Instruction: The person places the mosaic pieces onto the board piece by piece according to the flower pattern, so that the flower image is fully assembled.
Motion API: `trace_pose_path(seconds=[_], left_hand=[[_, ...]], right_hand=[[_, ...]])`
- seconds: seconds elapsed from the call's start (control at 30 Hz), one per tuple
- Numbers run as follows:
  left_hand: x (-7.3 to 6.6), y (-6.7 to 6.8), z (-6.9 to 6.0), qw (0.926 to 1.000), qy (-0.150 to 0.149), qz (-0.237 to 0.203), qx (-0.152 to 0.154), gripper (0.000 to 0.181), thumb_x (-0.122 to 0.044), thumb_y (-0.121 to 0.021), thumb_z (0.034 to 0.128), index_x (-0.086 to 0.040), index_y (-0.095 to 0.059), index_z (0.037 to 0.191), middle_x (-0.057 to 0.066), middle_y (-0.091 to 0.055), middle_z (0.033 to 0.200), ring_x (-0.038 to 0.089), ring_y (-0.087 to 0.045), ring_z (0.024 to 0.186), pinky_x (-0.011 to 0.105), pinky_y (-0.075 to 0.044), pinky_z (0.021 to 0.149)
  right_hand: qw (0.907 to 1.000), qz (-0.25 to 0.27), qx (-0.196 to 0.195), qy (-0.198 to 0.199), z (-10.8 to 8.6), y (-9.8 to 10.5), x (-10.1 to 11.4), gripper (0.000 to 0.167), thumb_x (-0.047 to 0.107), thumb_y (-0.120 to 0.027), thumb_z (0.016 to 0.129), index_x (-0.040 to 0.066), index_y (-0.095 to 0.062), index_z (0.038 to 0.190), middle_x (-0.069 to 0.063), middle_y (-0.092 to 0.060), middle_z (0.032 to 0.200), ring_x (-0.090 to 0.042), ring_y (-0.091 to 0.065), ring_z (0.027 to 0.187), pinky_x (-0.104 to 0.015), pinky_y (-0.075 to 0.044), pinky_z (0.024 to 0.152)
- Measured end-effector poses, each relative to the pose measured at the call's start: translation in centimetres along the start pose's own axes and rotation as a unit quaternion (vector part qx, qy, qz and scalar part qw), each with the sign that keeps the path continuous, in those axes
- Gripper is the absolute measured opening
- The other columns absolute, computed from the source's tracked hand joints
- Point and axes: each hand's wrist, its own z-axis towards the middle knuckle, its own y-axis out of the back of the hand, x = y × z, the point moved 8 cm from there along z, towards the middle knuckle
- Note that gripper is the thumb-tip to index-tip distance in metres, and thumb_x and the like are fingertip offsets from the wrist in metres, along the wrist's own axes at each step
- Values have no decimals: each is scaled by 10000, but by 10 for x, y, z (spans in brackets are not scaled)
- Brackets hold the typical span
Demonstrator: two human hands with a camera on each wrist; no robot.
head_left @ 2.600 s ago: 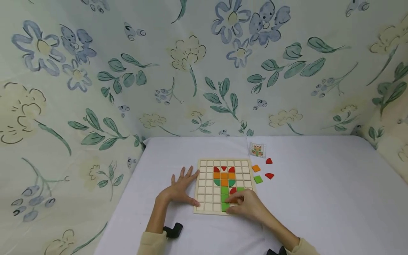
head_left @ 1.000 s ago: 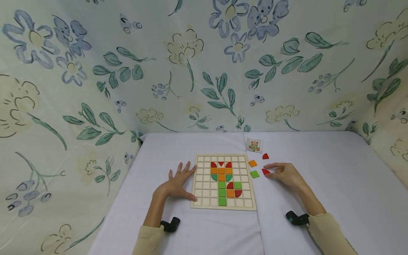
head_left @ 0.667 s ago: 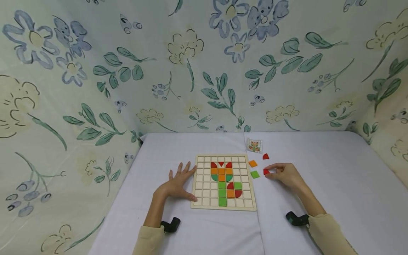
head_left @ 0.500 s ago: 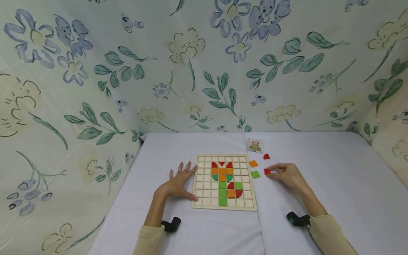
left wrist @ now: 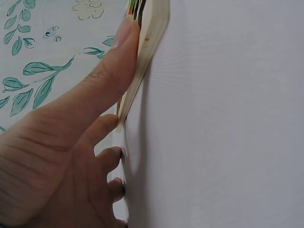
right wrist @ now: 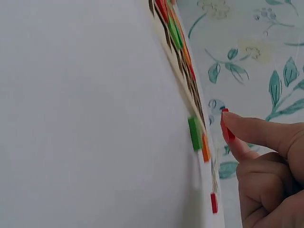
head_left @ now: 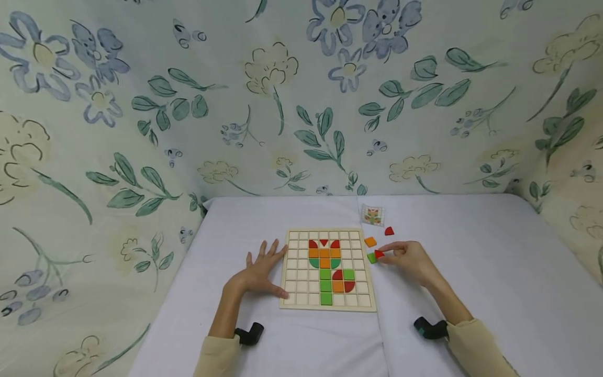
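My right hand (head_left: 410, 262) pinches a red quarter-circle tile (head_left: 379, 254) between thumb and fingertips, beside the board's right edge. In the right wrist view the red tile (right wrist: 227, 126) is seen edge-on, raised off the table. It partly covers a loose green square tile (head_left: 371, 258) in the head view. My left hand (head_left: 254, 275) lies with fingers spread, thumb and a fingertip touching the left edge of the wooden grid board (head_left: 297, 272). Red, orange and green tiles form a tulip-like flower (head_left: 325, 253) with a green stem (head_left: 326, 286) and a cluster of tiles right of it.
Right of the board lie an orange square tile (head_left: 370, 242) and another red quarter-circle tile (head_left: 389, 231). Behind them is a small picture card (head_left: 373, 215) showing a flower on a grid. A white cloth (head_left: 471, 251) covers the table; floral fabric (head_left: 278, 115) hangs behind it.
My right hand left the board, took hold of the nearer loose red quarter-circle tile and has carried it left towards the board. My left hand stays at the board's edge.
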Motion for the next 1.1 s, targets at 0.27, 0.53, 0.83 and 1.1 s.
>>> trace_pose_path(seconds=[0.27, 0.53, 0.83, 1.1], left_hand=[[4, 3, -2, 9999, -47, -78, -80, 1272, -507, -940, 678, -218, -198, 1670, 113, 17, 1759, 431, 148, 1604, 759, 123, 1213], [14, 13, -14, 9999, 20, -94, -113, 1294, -494, -952, 652, -176, -212, 1665, 161, 2, 1754, 463, 137, 1599, 774, 126, 1200], [3, 7, -9, 9998, -136, -127, -15, 1266, -494, -943, 673, -183, -217, 1664, 155, -22, 1754, 459, 114, 1602, 769, 104, 1210], [-2, 3, -3, 9997, -41, -179, -128, 1253, -478, -946, 676, -199, -226, 1662, 137, -31, 1757, 450, 111, 1604, 767, 95, 1214]], right_hand=[[9964, 469, 442, 547, -12, -57, 56, 313, 192, -859, 846, 54, -783, 1117, 34, -278, 574, -124, -259, 545, -227, -220, 497], [9882, 626, 967, 1010, -21, -126, 93, 205, 145, -837, 861, 70, -796, 1047, 51, -298, 533, -107, -264, 474, -198, -226, 440], [9921, 330, 738, 964, -18, -143, 92, 184, 140, -859, 834, 64, -795, 988, 61, -303, 560, -103, -264, 506, -201, -192, 464], [9918, 115, 575, 1137, -15, -140, 96, 210, 112, -868, 814, 29, -790, 991, 67, -341, 542, -82, -282, 482, -188, -212, 457]])
